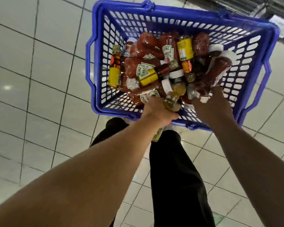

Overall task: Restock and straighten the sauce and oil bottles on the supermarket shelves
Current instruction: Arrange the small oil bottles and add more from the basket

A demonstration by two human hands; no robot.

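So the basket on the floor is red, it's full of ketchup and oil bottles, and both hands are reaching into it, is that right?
Not quite: the basket is blue, not red. The head view shows the rest as you say. It stands on the tiled floor, full of ketchup bottles and oil bottles, and the left hand and right hand both reach into it.

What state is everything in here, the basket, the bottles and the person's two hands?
Blue plastic basket: on the tiled floor, loaded, handles folded down.
Heinz ketchup bottles: lying jumbled in the basket.
Yellow-labelled oil bottle: lying against the basket's left wall.
Small oil bottle: gripped, above the basket's near edge.
Left hand: curled round the small oil bottle.
Right hand: reaching into the pile, on a ketchup bottle; grip unclear.
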